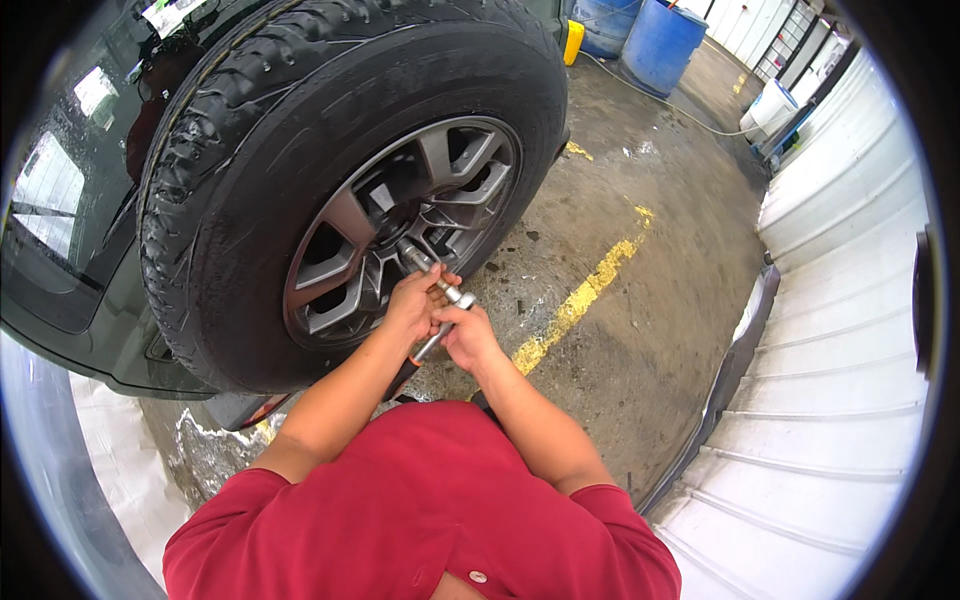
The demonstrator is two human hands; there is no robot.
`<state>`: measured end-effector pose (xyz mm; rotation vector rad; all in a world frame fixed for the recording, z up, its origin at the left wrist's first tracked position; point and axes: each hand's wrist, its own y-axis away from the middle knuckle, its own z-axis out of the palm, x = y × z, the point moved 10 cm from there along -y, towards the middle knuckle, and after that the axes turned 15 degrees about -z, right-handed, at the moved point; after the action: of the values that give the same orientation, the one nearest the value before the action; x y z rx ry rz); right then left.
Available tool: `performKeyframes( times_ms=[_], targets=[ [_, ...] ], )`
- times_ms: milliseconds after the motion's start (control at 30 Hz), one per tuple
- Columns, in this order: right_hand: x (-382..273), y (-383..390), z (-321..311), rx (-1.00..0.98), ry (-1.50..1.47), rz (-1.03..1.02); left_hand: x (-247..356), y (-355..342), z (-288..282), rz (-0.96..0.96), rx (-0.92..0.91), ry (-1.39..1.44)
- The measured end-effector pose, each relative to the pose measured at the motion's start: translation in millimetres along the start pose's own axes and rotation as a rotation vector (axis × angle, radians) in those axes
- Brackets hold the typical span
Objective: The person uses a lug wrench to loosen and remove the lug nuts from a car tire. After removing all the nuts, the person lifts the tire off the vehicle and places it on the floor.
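Observation:
A spare wheel with a black tyre [235, 235] and a grey spoked rim [345, 222] hangs on the back of a dark green vehicle. Against the hub area points a metal socket on an extension bar [414, 256]; whether it is seated on a nut is too small to tell. My left hand [408, 308] wraps its fingers round the extension. The bar joins a ratchet wrench [432, 345], whose handle slants down toward my body and ends in a black and red grip. Just below the ratchet head, my right hand [470, 338] is closed on the wrench.
To the right runs a white corrugated metal wall [830, 370]. The wet concrete floor [660, 350] bears a worn yellow line [580, 305]. Blue barrels [660, 48] stand at the back, with a hose [715, 130] along the floor and a white container [770, 108] near the wall.

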<state>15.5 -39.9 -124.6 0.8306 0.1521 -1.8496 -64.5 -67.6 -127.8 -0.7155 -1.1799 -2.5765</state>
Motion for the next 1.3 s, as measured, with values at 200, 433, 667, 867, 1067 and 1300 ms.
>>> performKeyframes(
  times_ms=[200,433,667,867,1067,1300],
  targets=[
    [-94,21,46,-0.324,1.723,-1.130,15,24,2,-0.030,0.315,-0.268],
    [-5,-9,-6,-0.031,0.058,-0.002,6,-3,-9,0.016,0.073,0.092],
    [-103,14,36,-0.261,1.577,-0.982,16,15,-2,-0.017,0.255,-0.169],
    [-47,-2,3,-0.062,0.551,-0.047,17,-9,-25,0.099,0.137,0.091],
    [-73,3,19,-0.198,1.033,-0.521,14,10,-8,0.030,0.128,0.055],
    [-86,10,32,-0.230,1.236,-0.440,11,5,-22,0.038,0.221,-0.041]
  ],
)
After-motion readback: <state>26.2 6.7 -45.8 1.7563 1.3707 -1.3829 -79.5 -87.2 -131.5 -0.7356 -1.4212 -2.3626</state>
